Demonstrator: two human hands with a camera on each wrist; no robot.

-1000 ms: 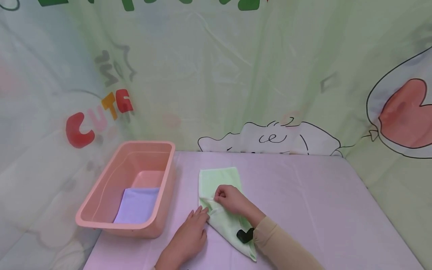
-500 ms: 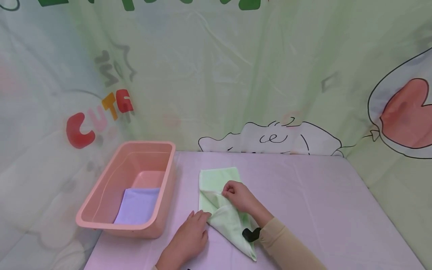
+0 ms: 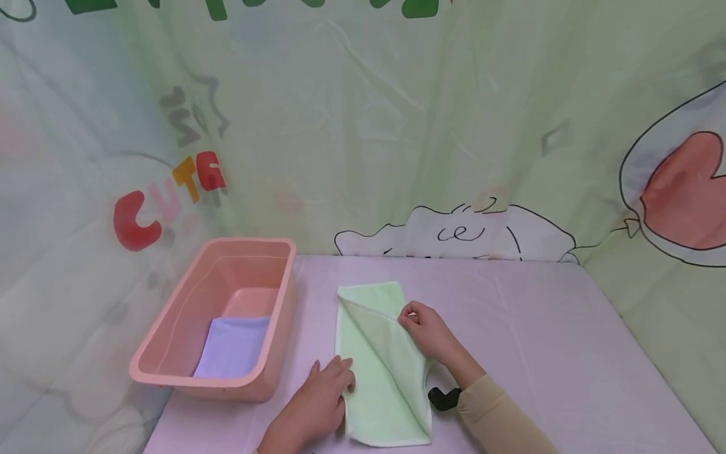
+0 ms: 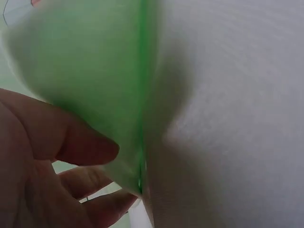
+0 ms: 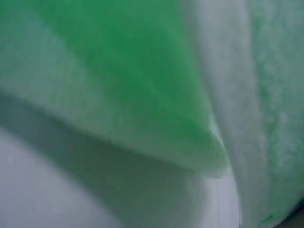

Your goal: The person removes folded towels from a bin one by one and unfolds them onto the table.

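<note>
A light green towel point(image 3: 368, 384) with a pale hem lies lengthwise on the table, its upper layer raised in a slanting flap point(image 3: 391, 343). My right hand point(image 3: 430, 334) pinches the flap's edge near the towel's far right side. At the left edge, my left hand point(image 3: 317, 397) rests with its fingertips on the towel's border. In the left wrist view the thumb and fingers of the left hand point(image 4: 42, 156) are spread apart beside the green cloth point(image 4: 95, 80). Blurred green folds point(image 5: 137, 80) fill most of the right wrist view, where the right hand is hidden.
A pink plastic basin point(image 3: 278, 302) stands left of the towel. Inside it lies a folded lavender cloth point(image 3: 234, 347). The table point(image 3: 527, 340) has a pale pink cover and meets a printed curtain point(image 3: 374, 139) at the back and sides.
My right hand has moved right and slightly away from me, drawing the towel's flap back and smoothing its crumpled layer. The near end now spreads wider. My left hand stays at the left edge.
</note>
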